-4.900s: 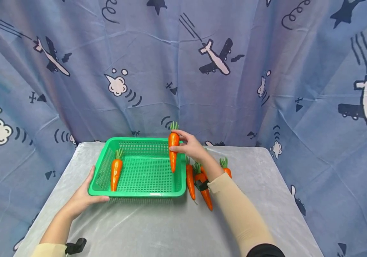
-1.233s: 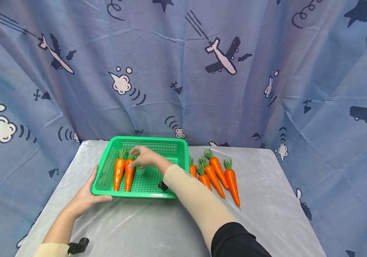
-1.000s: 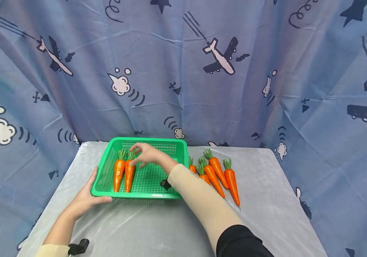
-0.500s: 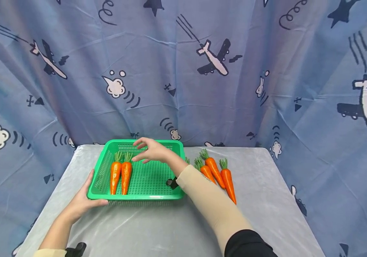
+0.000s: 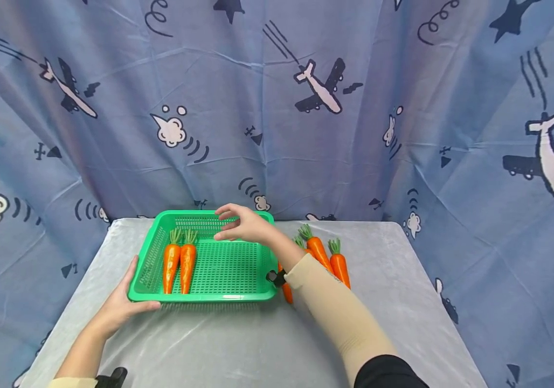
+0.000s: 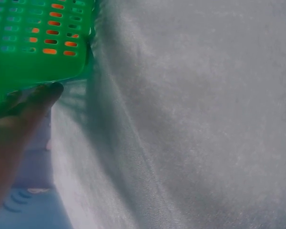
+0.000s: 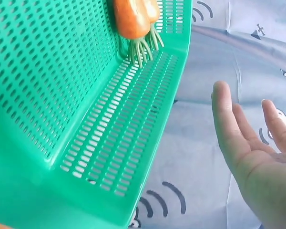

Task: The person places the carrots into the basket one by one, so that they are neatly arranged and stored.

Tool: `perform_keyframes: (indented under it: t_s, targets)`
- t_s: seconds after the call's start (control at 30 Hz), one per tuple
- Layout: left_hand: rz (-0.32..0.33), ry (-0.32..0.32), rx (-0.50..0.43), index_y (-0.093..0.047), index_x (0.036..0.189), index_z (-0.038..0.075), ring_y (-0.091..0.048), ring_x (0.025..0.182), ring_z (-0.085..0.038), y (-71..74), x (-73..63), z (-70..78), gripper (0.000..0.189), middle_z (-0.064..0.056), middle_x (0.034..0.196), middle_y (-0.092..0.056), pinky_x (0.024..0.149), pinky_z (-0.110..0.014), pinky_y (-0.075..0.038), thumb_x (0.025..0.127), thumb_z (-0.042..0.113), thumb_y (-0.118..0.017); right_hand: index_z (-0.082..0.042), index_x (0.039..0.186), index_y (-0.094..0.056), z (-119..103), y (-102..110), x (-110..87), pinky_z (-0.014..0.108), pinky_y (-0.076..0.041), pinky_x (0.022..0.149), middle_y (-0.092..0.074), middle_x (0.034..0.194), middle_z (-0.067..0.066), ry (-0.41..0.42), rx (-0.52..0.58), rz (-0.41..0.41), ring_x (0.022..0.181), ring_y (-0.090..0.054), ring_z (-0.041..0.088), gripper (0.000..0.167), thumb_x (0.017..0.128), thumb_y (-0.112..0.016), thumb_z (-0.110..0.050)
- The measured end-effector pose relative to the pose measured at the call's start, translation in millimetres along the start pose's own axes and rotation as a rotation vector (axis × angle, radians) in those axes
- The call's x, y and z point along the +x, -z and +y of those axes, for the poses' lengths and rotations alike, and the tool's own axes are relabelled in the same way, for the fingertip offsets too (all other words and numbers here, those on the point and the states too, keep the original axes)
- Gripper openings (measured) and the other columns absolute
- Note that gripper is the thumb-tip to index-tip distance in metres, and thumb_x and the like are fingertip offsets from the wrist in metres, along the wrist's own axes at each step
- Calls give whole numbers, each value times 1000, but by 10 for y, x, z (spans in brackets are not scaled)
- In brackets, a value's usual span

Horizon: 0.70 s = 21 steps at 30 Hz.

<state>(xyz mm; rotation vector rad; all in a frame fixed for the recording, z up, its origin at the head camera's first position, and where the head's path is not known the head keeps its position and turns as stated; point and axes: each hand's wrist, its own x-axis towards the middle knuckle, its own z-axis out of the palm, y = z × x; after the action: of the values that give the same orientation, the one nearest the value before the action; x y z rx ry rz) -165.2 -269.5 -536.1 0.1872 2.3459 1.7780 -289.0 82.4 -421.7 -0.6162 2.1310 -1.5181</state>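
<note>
Hovering near a green basket (image 5: 204,297) of two carrots (image 5: 187,268), the right hand (image 5: 247,225) holds nothing, fingers loosely parted, while the left hand (image 5: 119,305) grips the basket's corner.

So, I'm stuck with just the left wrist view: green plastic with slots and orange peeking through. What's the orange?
Observer: Two carrots, lying side by side in a green basket.

Visitor: Neat! Is anything being held in the air?

Observer: No; the right hand is up near the basket's far side with nothing in it.

Visitor: Any more orange things around?

Observer: Yes, several more carrots lie on the table to the basket's right, partly hidden behind the right sleeve.
</note>
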Motion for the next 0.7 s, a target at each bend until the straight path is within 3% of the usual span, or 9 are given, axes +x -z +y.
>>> perform_keyframes:
  t_s: [0.43, 0.7]
  targets:
    - [3, 3, -1, 14, 161, 33, 1, 152, -39, -21, 5, 25, 129, -9, 169, 15, 95, 3, -25, 80, 3, -82, -23, 142, -53, 114, 242, -347, 40, -56, 94, -54, 144, 5, 20, -48, 60, 125, -61, 28, 63, 86, -82, -27]
    - [11, -6, 28, 13, 160, 37, 0, 152, -38, -11, -47, 18, 128, -8, 169, 16, 96, 3, -23, 81, 4, -82, -25, 143, -52, 206, 307, -521, 43, -54, 98, -54, 145, 5, 25, -33, 107, 124, -61, 24, 63, 87, -81, -28]
